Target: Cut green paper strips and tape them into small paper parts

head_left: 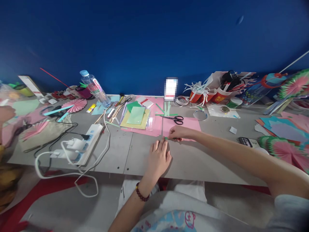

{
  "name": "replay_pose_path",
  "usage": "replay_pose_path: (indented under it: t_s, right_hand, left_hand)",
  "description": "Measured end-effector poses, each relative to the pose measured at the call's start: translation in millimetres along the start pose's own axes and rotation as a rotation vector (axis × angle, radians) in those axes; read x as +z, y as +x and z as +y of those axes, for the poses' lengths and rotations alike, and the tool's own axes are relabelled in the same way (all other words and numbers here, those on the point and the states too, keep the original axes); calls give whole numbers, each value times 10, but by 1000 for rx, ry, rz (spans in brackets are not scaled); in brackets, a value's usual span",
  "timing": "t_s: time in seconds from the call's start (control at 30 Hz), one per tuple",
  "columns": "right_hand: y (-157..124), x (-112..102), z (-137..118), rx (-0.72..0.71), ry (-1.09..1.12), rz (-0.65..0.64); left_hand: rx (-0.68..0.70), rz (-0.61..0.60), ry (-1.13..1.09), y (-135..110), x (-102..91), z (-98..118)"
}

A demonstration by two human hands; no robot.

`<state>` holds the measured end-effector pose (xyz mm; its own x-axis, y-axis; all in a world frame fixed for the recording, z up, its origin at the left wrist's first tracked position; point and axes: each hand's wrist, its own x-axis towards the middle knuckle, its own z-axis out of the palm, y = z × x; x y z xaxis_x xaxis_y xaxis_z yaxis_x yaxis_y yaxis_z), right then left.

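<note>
My right hand point(177, 132) is curled over the near edge of a pink paper sheet point(184, 124), pinching a thin green paper strip point(169, 138). My left hand point(158, 158) rests on the grey table point(200, 158) just in front, fingers together and stretched toward the strip's left end, touching or nearly touching it. A bead bracelet point(141, 194) circles the left wrist. Black-handled scissors point(175, 119) lie on the pink sheet just beyond my right hand, with more green strips point(166, 109) behind them.
A white power strip point(85, 143) with plugs and looping cables lies at left. A water bottle point(95, 88), sticks, coloured paper stacks point(136, 116), tape rolls point(181, 101), red cups point(207, 95) and pink paper fans point(287, 151) crowd the table. Another person's hand point(6, 113) shows at far left.
</note>
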<state>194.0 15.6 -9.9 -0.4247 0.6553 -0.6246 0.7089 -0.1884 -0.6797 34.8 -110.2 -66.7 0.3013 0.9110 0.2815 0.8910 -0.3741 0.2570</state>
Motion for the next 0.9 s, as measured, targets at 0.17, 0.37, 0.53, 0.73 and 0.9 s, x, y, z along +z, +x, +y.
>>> replay_pose_path:
  t_s: [0.17,0.37,0.53,0.73,0.9]
  right_hand:
    - [29,-36,147,-19,91,-25]
    - [-86,-51,136,17,108,56]
    - [-147,-81,223,33,175,51]
    - [-186,-130,360,58,259,42]
    - [-198,-126,390,46,257,72]
  left_hand:
    - [-5,3,20,10,-8,3]
    - [-5,5,41,35,-31,26]
    - [-3,-4,65,39,-34,25]
    - [-5,-3,73,52,-53,48]
    - [-21,-15,90,68,-65,76]
